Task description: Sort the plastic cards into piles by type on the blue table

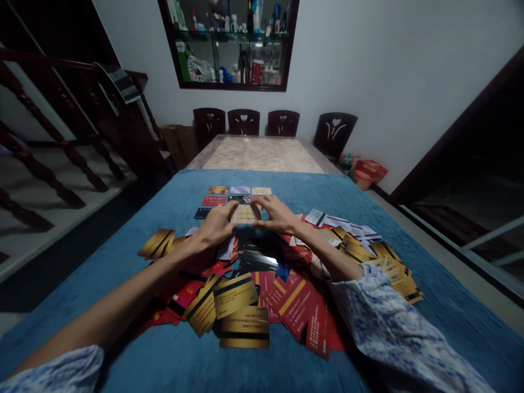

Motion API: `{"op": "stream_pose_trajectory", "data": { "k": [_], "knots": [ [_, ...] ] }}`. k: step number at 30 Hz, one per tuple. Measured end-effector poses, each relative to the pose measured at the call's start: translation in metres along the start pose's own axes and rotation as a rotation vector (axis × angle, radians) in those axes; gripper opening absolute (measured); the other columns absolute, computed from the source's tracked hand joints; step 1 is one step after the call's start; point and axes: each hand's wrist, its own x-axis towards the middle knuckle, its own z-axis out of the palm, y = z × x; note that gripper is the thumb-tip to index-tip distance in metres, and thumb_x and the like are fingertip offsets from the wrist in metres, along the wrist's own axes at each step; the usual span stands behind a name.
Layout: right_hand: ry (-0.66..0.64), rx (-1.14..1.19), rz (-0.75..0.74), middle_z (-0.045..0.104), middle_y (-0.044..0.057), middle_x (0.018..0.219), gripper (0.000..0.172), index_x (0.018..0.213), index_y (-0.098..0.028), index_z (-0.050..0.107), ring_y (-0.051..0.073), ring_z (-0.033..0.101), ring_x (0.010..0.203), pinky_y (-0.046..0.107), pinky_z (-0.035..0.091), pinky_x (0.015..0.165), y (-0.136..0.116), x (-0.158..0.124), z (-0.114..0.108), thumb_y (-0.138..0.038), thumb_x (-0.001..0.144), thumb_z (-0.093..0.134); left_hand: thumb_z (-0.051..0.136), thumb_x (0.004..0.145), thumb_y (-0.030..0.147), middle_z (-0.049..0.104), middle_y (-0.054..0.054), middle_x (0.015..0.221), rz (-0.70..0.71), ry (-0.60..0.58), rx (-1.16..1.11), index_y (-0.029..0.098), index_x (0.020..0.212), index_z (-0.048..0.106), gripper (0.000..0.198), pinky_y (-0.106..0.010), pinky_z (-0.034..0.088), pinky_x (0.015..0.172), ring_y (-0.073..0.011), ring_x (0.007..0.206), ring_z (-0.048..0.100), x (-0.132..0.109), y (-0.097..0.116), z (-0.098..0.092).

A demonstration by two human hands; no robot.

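My left hand (216, 225) and my right hand (277, 216) hold a pale cream card (245, 214) with yellow print by its left and right edges, thumbs toward me. The card is over the near part of a small grid of cards. Of that grid I see a gold card (218, 190), a white card (240, 190), a cream card (261, 191), a red card (213, 201), a black card (238, 200) and a dark blue card (202, 213). My right hand partly covers another red one. Beneath my wrists lies a loose heap with black cards (257, 262) in its middle.
Closest to me are gold cards (244, 327) and red cards (298, 305). More gold cards (393, 273) and white cards (352, 226) spread to the right. A blue cloth (155, 305) covers the near table. Chairs (243, 121) stand beyond its far end.
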Motion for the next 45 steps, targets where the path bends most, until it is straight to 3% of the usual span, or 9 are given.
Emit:
{"op": "stream_pose_trajectory", "data": {
  "k": [6, 11, 16, 20, 28, 37, 45],
  "knots": [
    [-0.059, -0.181, -0.015, 0.059, 0.013, 0.121, 0.049, 0.132, -0.022, 0.059, 0.029, 0.052, 0.111, 0.036, 0.044, 0.084, 0.004, -0.001, -0.02, -0.036, 0.087, 0.07, 0.071, 0.069, 0.023, 0.076, -0.006, 0.098, 0.0, -0.049, -0.091, 0.015, 0.123, 0.065, 0.055, -0.031, 0.053, 0.077, -0.0235, 0.084, 0.07, 0.025, 0.0, 0.0],
    [-0.11, -0.258, -0.028, 0.059, 0.015, 0.124, 0.049, 0.134, -0.019, 0.058, 0.029, 0.051, 0.111, 0.036, 0.043, 0.084, 0.015, 0.006, -0.025, -0.04, 0.091, 0.064, 0.074, 0.066, 0.028, 0.075, -0.007, 0.103, 0.038, -0.086, -0.14, 0.016, 0.118, 0.067, 0.054, -0.035, 0.055, 0.082, -0.0251, 0.09, 0.068, 0.045, -0.011, 0.01],
    [-0.128, -0.238, -0.032, 0.059, 0.015, 0.122, 0.04, 0.123, -0.019, 0.064, 0.028, 0.05, 0.109, 0.036, 0.042, 0.087, 0.038, 0.014, -0.021, -0.042, 0.091, 0.065, 0.075, 0.066, 0.03, 0.069, -0.009, 0.115, 0.061, -0.109, -0.112, 0.017, 0.121, 0.068, 0.056, -0.042, 0.054, 0.095, -0.0281, 0.103, 0.065, 0.067, -0.022, 0.02],
    [-0.117, -0.182, -0.051, 0.06, 0.013, 0.118, 0.028, 0.107, -0.02, 0.068, 0.027, 0.05, 0.107, 0.036, 0.042, 0.089, 0.058, 0.022, -0.019, -0.042, 0.089, 0.066, 0.073, 0.067, 0.029, 0.065, -0.009, 0.118, 0.078, -0.123, -0.085, 0.018, 0.12, 0.069, 0.054, -0.041, 0.052, 0.101, -0.0294, 0.114, 0.061, 0.085, -0.025, 0.028],
    [-0.084, -0.163, -0.029, 0.061, 0.013, 0.12, 0.028, 0.111, -0.017, 0.068, 0.027, 0.054, 0.11, 0.037, 0.043, 0.096, 0.1, 0.049, -0.011, -0.034, 0.089, 0.066, 0.067, 0.074, 0.031, 0.065, -0.011, 0.123, 0.086, -0.186, 0.097, 0.016, 0.126, 0.068, 0.054, -0.04, 0.044, 0.108, -0.0306, 0.119, 0.057, 0.13, -0.03, 0.039],
    [-0.076, -0.188, -0.014, 0.065, 0.015, 0.122, 0.025, 0.111, -0.014, 0.07, 0.025, 0.058, 0.115, 0.034, 0.041, 0.101, 0.133, 0.086, 0.005, -0.021, 0.087, 0.066, 0.061, 0.08, 0.029, 0.06, -0.014, 0.132, -0.03, -0.237, 0.246, 0.019, 0.123, 0.069, 0.046, -0.043, 0.046, 0.096, -0.0357, 0.126, 0.046, 0.169, -0.029, 0.054],
    [-0.125, -0.224, 0.033, 0.07, 0.014, 0.121, 0.024, 0.108, -0.016, 0.074, 0.021, 0.063, 0.107, 0.027, 0.043, 0.094, 0.147, 0.099, 0.015, -0.017, 0.088, 0.062, 0.062, 0.074, 0.024, 0.06, -0.014, 0.13, -0.055, -0.281, 0.26, 0.021, 0.111, 0.072, 0.039, -0.051, 0.044, 0.097, -0.0387, 0.127, 0.043, 0.192, -0.036, 0.075]
  ]
}}
